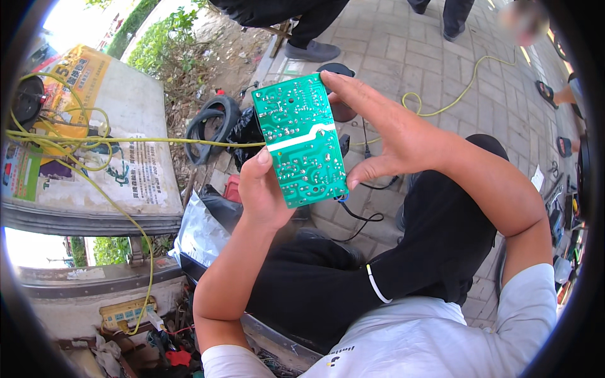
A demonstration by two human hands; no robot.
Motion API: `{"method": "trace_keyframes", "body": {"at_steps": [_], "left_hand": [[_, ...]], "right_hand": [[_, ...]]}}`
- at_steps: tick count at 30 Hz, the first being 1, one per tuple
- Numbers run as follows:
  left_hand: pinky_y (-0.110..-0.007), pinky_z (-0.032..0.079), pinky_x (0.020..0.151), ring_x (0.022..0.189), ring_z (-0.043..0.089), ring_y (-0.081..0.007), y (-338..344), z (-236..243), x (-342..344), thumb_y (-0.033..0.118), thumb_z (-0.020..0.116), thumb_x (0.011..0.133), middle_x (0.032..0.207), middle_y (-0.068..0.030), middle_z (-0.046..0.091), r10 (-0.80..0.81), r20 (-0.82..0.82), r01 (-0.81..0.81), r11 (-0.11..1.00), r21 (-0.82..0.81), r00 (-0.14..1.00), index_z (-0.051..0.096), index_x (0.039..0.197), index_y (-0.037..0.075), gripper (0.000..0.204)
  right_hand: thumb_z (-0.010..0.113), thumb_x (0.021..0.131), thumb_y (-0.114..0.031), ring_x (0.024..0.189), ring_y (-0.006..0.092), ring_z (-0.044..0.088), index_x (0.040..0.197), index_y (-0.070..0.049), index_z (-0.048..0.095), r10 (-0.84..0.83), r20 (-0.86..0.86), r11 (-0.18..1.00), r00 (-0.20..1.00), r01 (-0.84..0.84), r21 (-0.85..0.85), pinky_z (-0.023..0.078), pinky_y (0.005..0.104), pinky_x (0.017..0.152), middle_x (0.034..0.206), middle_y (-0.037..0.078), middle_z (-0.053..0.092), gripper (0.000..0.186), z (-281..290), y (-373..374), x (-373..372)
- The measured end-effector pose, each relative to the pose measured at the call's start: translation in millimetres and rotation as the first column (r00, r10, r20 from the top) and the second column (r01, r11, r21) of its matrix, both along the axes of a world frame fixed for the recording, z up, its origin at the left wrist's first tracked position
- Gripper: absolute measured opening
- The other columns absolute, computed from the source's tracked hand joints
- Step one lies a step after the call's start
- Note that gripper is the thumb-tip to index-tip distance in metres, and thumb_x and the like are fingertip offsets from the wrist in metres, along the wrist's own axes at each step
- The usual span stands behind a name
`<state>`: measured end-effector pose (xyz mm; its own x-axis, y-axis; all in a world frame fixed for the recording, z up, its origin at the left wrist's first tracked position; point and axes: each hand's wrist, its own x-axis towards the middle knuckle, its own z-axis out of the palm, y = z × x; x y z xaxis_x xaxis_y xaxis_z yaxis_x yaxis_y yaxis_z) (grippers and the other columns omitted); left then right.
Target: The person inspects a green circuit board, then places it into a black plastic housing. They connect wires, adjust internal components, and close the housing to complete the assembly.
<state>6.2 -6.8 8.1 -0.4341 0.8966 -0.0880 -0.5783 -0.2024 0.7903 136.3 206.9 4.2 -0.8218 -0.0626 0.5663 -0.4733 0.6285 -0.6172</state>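
Observation:
A green circuit board (301, 165), solder side up with a white band across it, is held over my lap. My left hand (265, 192) grips its lower left edge, the thumb at the edge by the band. My right hand (384, 138) holds the right side, fingertips at the upper right corner and thumb at the lower right one. Blue and black wires (343, 204) hang from the lower corner. Behind the board a dark round object (343, 107) is partly hidden.
A worn board (138, 170) with yellow cable (107, 146) stands left, above a cluttered open box (157, 349). A rubber tire tube (205, 135) and plastic bags (195, 233) lie nearby. People's feet (312, 51) are on the paving (391, 57) ahead; sandalled feet (547, 93) are at right.

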Motion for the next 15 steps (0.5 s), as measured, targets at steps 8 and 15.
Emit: {"method": "trace_keyframes", "body": {"at_steps": [8, 15], "left_hand": [[-0.049, 0.054, 0.091, 0.106, 0.065, -0.0333, -0.5, 0.8, -1.1, 0.044, 0.056, 0.087, 0.123, -0.0190, 0.062, 0.028, -0.034, -0.029, 0.999, -0.020, 0.999, 0.049, 0.135, -0.002, 0.067], [-0.049, 0.053, 0.093, 0.106, 0.066, -0.0315, 1.0, 4.8, -2.1, 0.043, 0.057, 0.088, 0.122, -0.0179, 0.063, 0.053, 0.010, -0.053, 0.997, 0.063, 0.999, 0.049, 0.134, -0.003, 0.066]], "right_hand": [[0.089, 0.062, -0.042, 0.129, 0.0336, 0.048, 0.155, -0.002, 0.016, 0.013, 0.047, 0.999, 0.999, -0.010, -0.053, 0.043, 0.0431, 0.106, 0.148, 0.022, 0.037, 0.125, 1.9, 0.6, -1.1], [0.089, 0.068, -0.037, 0.104, 0.0265, 0.056, 0.149, 0.000, 0.033, -0.044, 0.071, 0.994, 0.996, 0.050, -0.093, 0.048, 0.0374, 0.091, 0.130, 0.016, 0.050, 0.104, 8.7, -6.9, 6.0]]}}
